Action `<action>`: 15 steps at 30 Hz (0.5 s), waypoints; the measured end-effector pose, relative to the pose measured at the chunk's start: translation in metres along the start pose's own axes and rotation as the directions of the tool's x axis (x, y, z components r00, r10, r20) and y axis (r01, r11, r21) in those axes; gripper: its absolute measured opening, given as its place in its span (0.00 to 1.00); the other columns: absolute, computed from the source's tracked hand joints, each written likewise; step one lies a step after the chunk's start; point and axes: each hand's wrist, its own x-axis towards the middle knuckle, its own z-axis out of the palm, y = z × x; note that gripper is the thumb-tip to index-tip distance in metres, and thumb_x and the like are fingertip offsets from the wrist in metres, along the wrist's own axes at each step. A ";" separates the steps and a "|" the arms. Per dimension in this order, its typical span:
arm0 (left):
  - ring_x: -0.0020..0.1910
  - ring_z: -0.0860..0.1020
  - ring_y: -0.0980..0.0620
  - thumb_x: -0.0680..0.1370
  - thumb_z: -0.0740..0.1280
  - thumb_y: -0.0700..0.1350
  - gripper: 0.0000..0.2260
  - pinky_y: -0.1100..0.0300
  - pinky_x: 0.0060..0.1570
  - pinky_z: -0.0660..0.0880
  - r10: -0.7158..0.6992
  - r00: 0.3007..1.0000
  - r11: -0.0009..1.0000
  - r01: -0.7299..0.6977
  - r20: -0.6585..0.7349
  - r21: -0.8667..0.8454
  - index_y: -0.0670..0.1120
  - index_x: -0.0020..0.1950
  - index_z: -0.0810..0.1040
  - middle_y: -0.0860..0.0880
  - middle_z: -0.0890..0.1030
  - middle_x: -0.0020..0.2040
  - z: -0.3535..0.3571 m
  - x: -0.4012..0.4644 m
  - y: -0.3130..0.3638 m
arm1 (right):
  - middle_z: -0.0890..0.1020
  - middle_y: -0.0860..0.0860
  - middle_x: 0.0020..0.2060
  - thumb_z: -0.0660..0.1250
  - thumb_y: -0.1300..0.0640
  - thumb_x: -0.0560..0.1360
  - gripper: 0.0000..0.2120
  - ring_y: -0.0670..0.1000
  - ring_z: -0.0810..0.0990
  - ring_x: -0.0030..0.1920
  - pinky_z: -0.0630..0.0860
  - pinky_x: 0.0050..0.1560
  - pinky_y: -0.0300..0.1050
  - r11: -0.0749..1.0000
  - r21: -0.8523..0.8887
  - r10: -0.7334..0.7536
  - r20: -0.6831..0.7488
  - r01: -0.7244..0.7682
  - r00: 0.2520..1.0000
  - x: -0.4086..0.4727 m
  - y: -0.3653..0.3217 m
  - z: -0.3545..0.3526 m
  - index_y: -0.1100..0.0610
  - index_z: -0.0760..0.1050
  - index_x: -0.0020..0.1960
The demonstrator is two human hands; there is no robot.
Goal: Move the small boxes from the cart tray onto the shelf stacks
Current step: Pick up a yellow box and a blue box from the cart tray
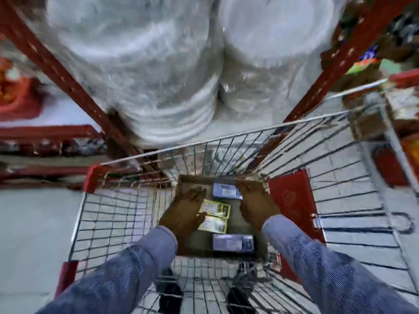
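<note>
Both hands over cart tray [238,219]: left hand [184,213] grip spread above yellow boxes [214,215]; right hand [256,205] grip spread at far purple box [226,191]. Risk: flat-palm grab lets boxes slip back into tray

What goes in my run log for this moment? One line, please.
stage: reaching into tray | left hand: open | right hand: open | boxes: in tray

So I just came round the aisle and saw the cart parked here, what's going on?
A person in blue sleeves is reaching both hands into a wire shopping cart. The left hand and right hand are open on either side of a cardboard tray holding small boxes: two yellow boxes and two bluish boxes. Neither hand has clearly gripped anything yet. Wrapped stacks of white plates sit on the red shelving ahead.
</note>
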 end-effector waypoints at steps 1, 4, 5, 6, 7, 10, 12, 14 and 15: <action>0.77 0.61 0.41 0.82 0.60 0.51 0.28 0.45 0.75 0.60 0.006 0.999 0.999 -0.008 0.038 0.040 0.45 0.78 0.55 0.42 0.58 0.80 0.009 0.009 -0.003 | 0.64 0.59 0.74 0.62 0.60 0.73 0.31 0.62 0.64 0.72 0.64 0.70 0.55 0.998 -0.058 0.001 0.023 0.000 1.000 0.008 0.004 0.011 0.57 0.58 0.75; 0.70 0.69 0.35 0.82 0.61 0.41 0.18 0.39 0.69 0.67 0.008 1.000 0.999 -0.008 0.011 -0.051 0.42 0.73 0.68 0.36 0.70 0.72 0.034 0.036 -0.012 | 0.65 0.60 0.73 0.61 0.58 0.73 0.31 0.62 0.64 0.71 0.60 0.72 0.58 0.984 -0.179 0.005 0.031 0.001 1.000 0.030 0.016 0.042 0.56 0.58 0.75; 0.69 0.70 0.36 0.81 0.61 0.40 0.18 0.40 0.69 0.68 0.008 1.000 1.000 -0.008 0.029 -0.029 0.42 0.72 0.69 0.37 0.72 0.71 0.044 0.045 -0.016 | 0.69 0.60 0.71 0.62 0.59 0.72 0.30 0.64 0.69 0.68 0.65 0.68 0.59 0.984 -0.180 0.017 0.044 -0.008 0.999 0.036 0.018 0.053 0.56 0.60 0.73; 0.69 0.71 0.37 0.81 0.62 0.39 0.19 0.42 0.69 0.68 -0.001 0.998 0.999 0.003 0.057 -0.042 0.42 0.72 0.69 0.38 0.72 0.71 0.047 0.052 -0.018 | 0.72 0.61 0.67 0.63 0.61 0.71 0.30 0.64 0.74 0.62 0.71 0.63 0.58 0.987 -0.162 0.021 0.053 -0.012 0.998 0.041 0.019 0.063 0.56 0.62 0.72; 0.69 0.70 0.38 0.80 0.62 0.38 0.20 0.44 0.69 0.68 0.004 0.998 0.999 -0.002 0.068 -0.036 0.43 0.73 0.68 0.38 0.71 0.71 0.051 0.059 -0.021 | 0.74 0.61 0.65 0.63 0.63 0.71 0.30 0.64 0.77 0.58 0.75 0.58 0.57 0.991 -0.131 0.010 0.060 -0.002 0.998 0.045 0.020 0.070 0.57 0.62 0.71; 0.71 0.69 0.40 0.80 0.64 0.38 0.25 0.50 0.69 0.67 0.010 0.982 0.999 -0.001 0.191 -0.047 0.43 0.75 0.63 0.38 0.68 0.74 0.054 0.079 -0.029 | 0.70 0.62 0.69 0.63 0.66 0.72 0.30 0.63 0.75 0.62 0.76 0.57 0.57 0.992 -0.108 -0.061 0.084 0.070 0.995 0.061 0.025 0.088 0.61 0.59 0.73; 0.71 0.68 0.41 0.79 0.67 0.38 0.28 0.52 0.67 0.65 0.052 0.966 0.999 -0.052 0.251 -0.007 0.44 0.76 0.61 0.38 0.69 0.73 0.050 0.084 -0.031 | 0.63 0.60 0.74 0.62 0.67 0.73 0.32 0.60 0.65 0.72 0.70 0.65 0.59 0.985 -0.142 -0.083 0.117 0.099 0.990 0.064 0.026 0.098 0.63 0.55 0.75; 0.70 0.70 0.39 0.79 0.67 0.37 0.26 0.51 0.66 0.66 0.068 0.957 0.998 -0.070 0.283 -0.003 0.42 0.76 0.63 0.37 0.72 0.70 0.049 0.087 -0.034 | 0.59 0.58 0.76 0.59 0.69 0.74 0.32 0.58 0.57 0.76 0.66 0.69 0.60 0.981 -0.157 -0.094 0.119 0.112 0.988 0.066 0.028 0.106 0.62 0.52 0.76; 0.69 0.71 0.38 0.79 0.66 0.37 0.24 0.49 0.66 0.68 0.067 0.957 0.998 -0.063 0.281 -0.021 0.41 0.74 0.65 0.36 0.73 0.69 0.048 0.090 -0.036 | 0.59 0.59 0.76 0.58 0.70 0.74 0.32 0.58 0.57 0.76 0.66 0.69 0.59 0.981 -0.158 -0.096 0.100 0.111 0.990 0.067 0.028 0.109 0.62 0.53 0.76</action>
